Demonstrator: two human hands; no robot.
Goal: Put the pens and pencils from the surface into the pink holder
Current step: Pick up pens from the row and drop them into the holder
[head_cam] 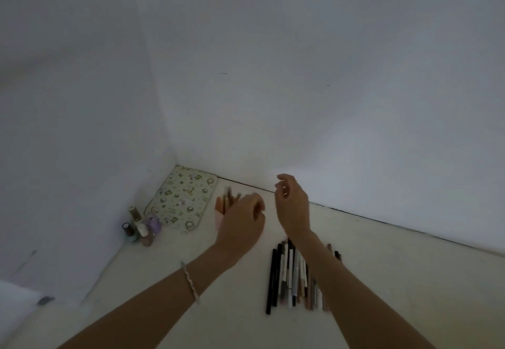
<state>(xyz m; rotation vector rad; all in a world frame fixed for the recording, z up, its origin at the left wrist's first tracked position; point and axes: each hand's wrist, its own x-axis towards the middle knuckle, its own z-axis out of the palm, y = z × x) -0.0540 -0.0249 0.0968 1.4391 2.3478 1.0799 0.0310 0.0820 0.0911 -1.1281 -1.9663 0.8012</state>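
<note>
**Holder half hidden behind my left hand, pens still lined up on the surface**

I see the pink holder [218, 213] standing upright near the back edge of the pale surface [396, 280], not far from the back-left corner. Only its left side shows: a pink lower wall and an orange-toned upper part, with a few pens [229, 197] sticking up out of its top, leaning slightly. The rest is covered by my left hand.

The loose pens and pencils [289, 277] lie in a tight row toward the front of the surface, roughly side by side: black ones on the left, white, grey and brownish ones further right. My right forearm crosses over the right part of the row.

My left hand [241, 221] hovers in front of the holder, fingers curled loosely inward; it is blurred, and I cannot tell whether it grips anything or touches the holder. A thin bracelet [190, 283] sits on that forearm. My right hand [292, 206] is raised just to the right of it, near the back edge, fingers bent and spread apart, holding nothing that I can see.

In the back-left corner lies a patterned mat [183, 198], with a cluster of small bottles [140, 227] beside its near-left end.
</note>
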